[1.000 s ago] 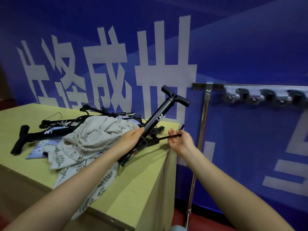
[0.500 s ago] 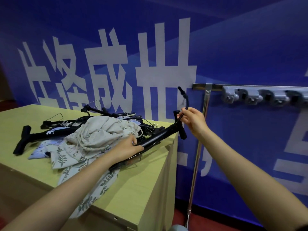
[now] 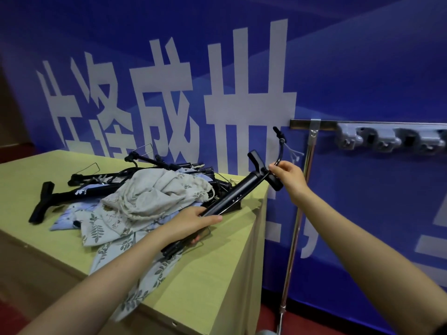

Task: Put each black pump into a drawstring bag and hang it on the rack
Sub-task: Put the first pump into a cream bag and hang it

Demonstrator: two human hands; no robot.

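Note:
My left hand grips the lower barrel of a black pump, which slants up to the right over the table's corner. Its T-handle sits by my right hand, which pinches the pump's thin black hose curving upward with a small white tag. A heap of drawstring bags, beige and leaf-printed pale blue, lies on the table. More black pumps lie on and behind the heap. The rack, a metal rail with grey clips, stands at the right.
The rack's chrome pole runs down to the red floor right beside the table's corner. A blue banner with large white characters covers the wall behind. One printed bag hangs over the table's front edge.
The pump has tipped from steeply raised to a lower slant. My right hand rose from the table's edge to the pump's handle, lifting the hose upright. My left hand slid lower on the barrel.

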